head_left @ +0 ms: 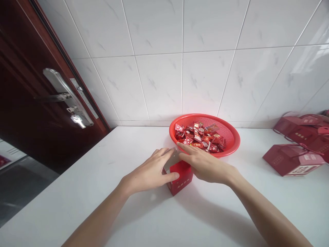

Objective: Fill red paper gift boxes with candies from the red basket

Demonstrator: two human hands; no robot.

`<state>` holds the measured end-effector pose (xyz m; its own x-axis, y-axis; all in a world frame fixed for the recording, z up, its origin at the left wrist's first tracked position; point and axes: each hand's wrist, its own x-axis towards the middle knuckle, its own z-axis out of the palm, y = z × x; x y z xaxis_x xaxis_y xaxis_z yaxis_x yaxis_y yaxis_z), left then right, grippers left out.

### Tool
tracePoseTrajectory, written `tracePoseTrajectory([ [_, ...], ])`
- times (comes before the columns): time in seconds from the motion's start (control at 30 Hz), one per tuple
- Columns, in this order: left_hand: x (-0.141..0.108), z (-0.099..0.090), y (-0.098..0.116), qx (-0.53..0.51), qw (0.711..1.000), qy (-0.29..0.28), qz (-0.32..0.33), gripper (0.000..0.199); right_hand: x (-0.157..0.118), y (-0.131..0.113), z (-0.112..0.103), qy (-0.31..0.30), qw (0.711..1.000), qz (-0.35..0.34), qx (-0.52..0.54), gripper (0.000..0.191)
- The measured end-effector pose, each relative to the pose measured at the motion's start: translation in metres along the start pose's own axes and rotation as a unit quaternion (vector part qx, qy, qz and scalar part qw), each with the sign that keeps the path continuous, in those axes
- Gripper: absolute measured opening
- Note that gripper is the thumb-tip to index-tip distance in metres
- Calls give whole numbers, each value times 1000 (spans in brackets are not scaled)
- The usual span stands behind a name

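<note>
A small red cardboard gift box (181, 181) stands upright on the white tabletop, its top flaps raised and partly unfolded. My left hand (150, 169) is at its left side, the thumb across the near top edge and the fingers on a pale flap. From the right, my right hand (207, 163) grips the box's top, its index finger stretched toward the far flap and its thumb hidden. Just behind the box, a round red plastic basket (232, 145) holds many wrapped candies (197, 135). The inside of the box is mostly hidden by my hands.
A closed red gift box (289, 159) with a cord sits at the right, with more red boxes (300, 132) behind it. White wall tiles (159, 85) border the table (115, 147) at the back. A dark red door (23, 85) with keys (77, 120) stands at the left.
</note>
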<state>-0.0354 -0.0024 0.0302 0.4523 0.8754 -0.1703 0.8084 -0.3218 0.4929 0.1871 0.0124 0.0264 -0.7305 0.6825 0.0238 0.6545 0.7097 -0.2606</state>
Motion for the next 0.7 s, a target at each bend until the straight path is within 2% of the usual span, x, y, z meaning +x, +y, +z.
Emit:
tracePoseTrajectory([
  [0.1, 2, 1, 0, -10, 1000, 18, -12, 77, -11, 5, -14, 20, 999, -3, 29, 57],
  [0.17, 3, 2, 0, -15, 999, 38, -9, 70, -19, 7, -22, 20, 999, -9, 38, 55],
  [0.3, 4, 4, -1, -30, 997, 63, -11, 61, -28, 8, -33, -32, 997, -3, 70, 39],
  [0.4, 2, 3, 1, -30, 998, 61, -7, 53, -30, 7, -36, -43, 995, 3, 87, 22],
  [0.7, -17, 8, 17, -21, 999, 47, 9, 42, -24, -1, -25, -44, 997, 54, 46, 49],
])
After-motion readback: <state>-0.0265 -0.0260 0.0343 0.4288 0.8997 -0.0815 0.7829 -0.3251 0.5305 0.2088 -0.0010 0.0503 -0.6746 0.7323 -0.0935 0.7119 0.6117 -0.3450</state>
